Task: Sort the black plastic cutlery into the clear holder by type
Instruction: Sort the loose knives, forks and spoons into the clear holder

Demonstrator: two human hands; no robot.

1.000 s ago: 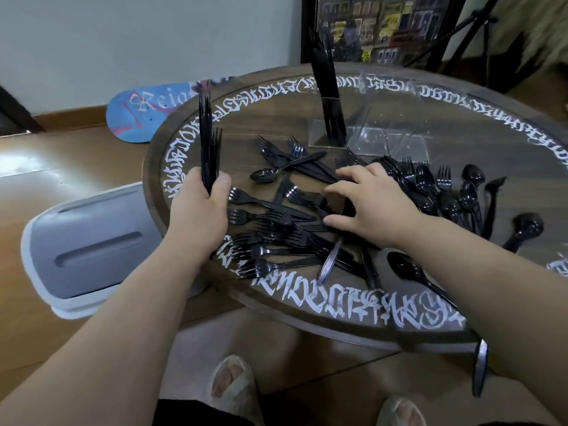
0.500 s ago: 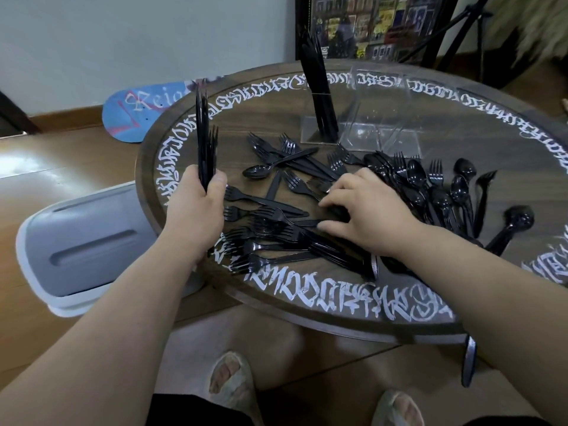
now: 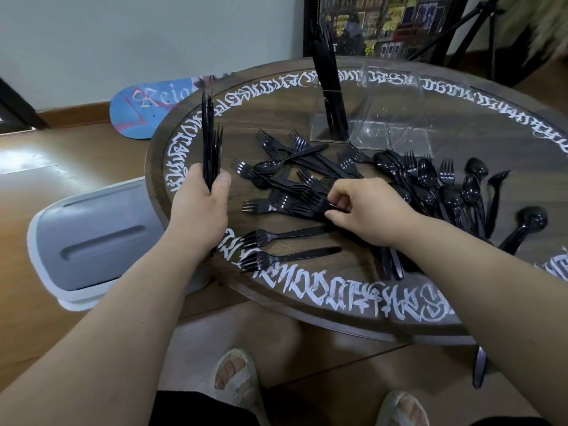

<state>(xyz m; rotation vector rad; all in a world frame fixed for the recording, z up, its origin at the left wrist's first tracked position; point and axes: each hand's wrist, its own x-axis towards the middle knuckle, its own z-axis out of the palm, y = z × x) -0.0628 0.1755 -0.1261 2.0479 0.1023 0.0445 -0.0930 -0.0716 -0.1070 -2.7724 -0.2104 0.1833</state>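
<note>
Black plastic forks (image 3: 285, 192) lie in a loose pile in the middle of the round table (image 3: 338, 302); black spoons (image 3: 455, 192) are heaped to the right. My left hand (image 3: 199, 207) grips an upright bundle of black cutlery (image 3: 210, 146) at the table's left edge. My right hand (image 3: 365, 210) rests on the pile, its thumb and fingers pinching the handle of one fork (image 3: 325, 204). The clear holder (image 3: 390, 118) stands at the far side of the table, and a bunch of black cutlery (image 3: 329, 87) stands upright in its left compartment.
A grey lidded bin (image 3: 92, 238) stands on the floor left of the table. A blue skateboard deck (image 3: 153, 106) leans by the wall. One black knife (image 3: 479, 367) lies on the floor under the table's near right edge. My feet (image 3: 236, 376) are below the table.
My right hand slid left and down over the pile and closed its fingers on a fork handle. The left hand stays on its bundle. Some forks near the front edge shifted.
</note>
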